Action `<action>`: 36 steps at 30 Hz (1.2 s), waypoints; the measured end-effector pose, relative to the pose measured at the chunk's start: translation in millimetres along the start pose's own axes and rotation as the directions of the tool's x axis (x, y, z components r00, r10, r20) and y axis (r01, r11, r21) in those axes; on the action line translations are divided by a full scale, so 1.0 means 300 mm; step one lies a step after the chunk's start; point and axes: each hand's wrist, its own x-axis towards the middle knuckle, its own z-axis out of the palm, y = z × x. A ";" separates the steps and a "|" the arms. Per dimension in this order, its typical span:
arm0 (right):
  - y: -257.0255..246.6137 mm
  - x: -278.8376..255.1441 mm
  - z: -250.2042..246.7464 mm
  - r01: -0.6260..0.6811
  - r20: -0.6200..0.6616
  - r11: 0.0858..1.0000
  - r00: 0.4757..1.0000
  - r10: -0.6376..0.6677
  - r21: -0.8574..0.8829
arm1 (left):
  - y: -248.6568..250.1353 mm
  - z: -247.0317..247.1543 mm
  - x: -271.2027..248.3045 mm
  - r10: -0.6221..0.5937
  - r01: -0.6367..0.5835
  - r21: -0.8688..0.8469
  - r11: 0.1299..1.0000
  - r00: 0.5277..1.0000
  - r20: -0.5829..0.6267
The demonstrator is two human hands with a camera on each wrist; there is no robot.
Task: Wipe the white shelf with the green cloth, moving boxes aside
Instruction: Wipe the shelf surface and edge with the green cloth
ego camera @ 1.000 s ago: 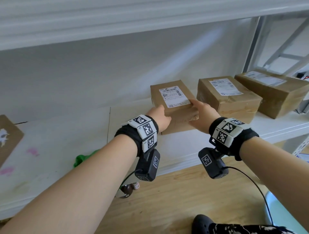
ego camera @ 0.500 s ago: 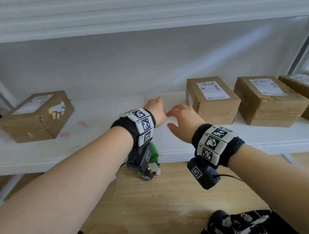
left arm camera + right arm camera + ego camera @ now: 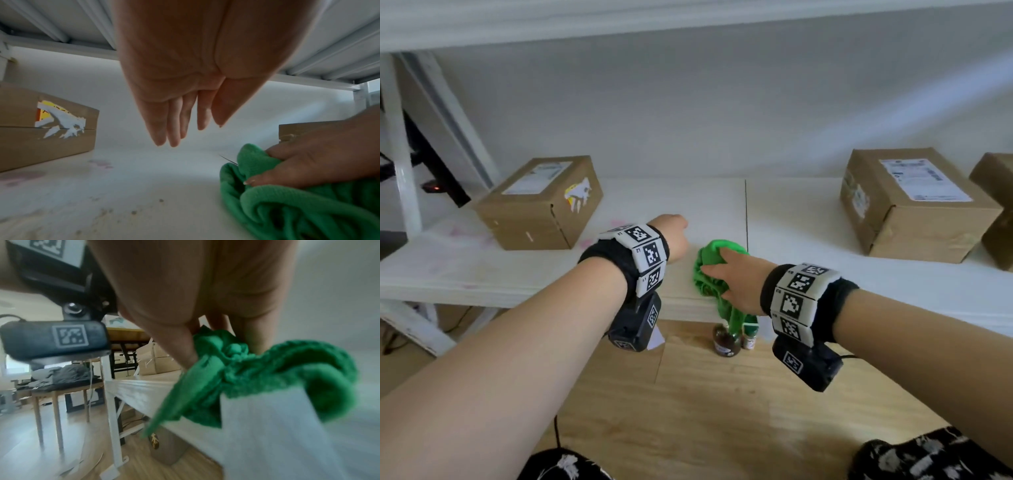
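Note:
A bunched green cloth (image 3: 707, 270) lies at the front edge of the white shelf (image 3: 808, 246), with one end hanging over the edge. My right hand (image 3: 726, 270) grips the cloth from above; the right wrist view shows its fingers (image 3: 185, 344) pinching the folds of the cloth (image 3: 267, 369). Just left of the cloth, my left hand (image 3: 678, 229) hovers over the shelf, holding nothing, with its fingers (image 3: 174, 129) straight. A cardboard box with a torn sticker (image 3: 537, 202) stands at the left. A labelled box (image 3: 914, 205) stands at the right.
Another box (image 3: 996, 209) touches the right one at the frame edge. Faint pink stains (image 3: 465, 233) mark the shelf by the left box. An upper shelf (image 3: 688, 20) hangs overhead. Two small bottles (image 3: 727, 342) stand on the wooden floor below the cloth. A white upright (image 3: 397, 147) rises at left.
Both hands let go of the labelled box, which now stands at the right. My right hand moved left and took hold of the green cloth; the left hand hovers beside it.

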 end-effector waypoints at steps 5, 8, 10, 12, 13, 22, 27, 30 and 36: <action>0.074 0.101 -0.081 -0.015 0.076 0.996 0.997 0.022 -0.089 | -0.005 -0.013 0.068 0.006 -0.007 0.039 0.999 1.000 0.011; 0.127 0.171 -0.105 -0.060 0.109 0.993 0.991 0.072 -0.106 | 0.015 -0.027 0.110 0.025 -0.028 0.040 0.999 0.998 0.064; 0.166 0.222 -0.120 -0.080 0.093 0.990 0.991 0.091 -0.113 | 0.027 -0.031 0.143 0.025 -0.031 0.066 0.997 0.995 0.092; 0.218 0.277 -0.131 -0.125 0.076 0.987 0.988 0.134 -0.104 | 0.031 -0.019 0.178 0.029 -0.041 0.114 0.993 0.994 0.103; 0.248 0.301 -0.133 -0.150 0.065 0.984 0.985 0.157 -0.097 | 0.030 -0.012 0.195 0.037 -0.052 0.142 0.989 0.994 0.107; 0.554 0.508 -0.175 -0.318 -0.042 0.947 0.948 0.317 -0.042 | -0.022 0.015 0.417 -0.073 0.021 0.246 0.969 0.976 0.206; 0.655 0.594 -0.190 -0.448 -0.015 0.894 0.894 0.448 0.022 | -0.040 0.035 0.497 -0.107 0.009 0.362 0.932 0.962 0.252; 0.663 0.663 -0.209 -0.446 -0.059 0.884 0.887 0.457 0.137 | -0.052 0.056 0.542 -0.095 -0.042 0.412 0.910 0.947 0.306; 0.557 0.721 -0.226 -0.301 -0.078 0.943 0.946 0.314 0.142 | -0.044 0.056 0.549 -0.069 -0.060 0.398 0.915 0.951 0.302</action>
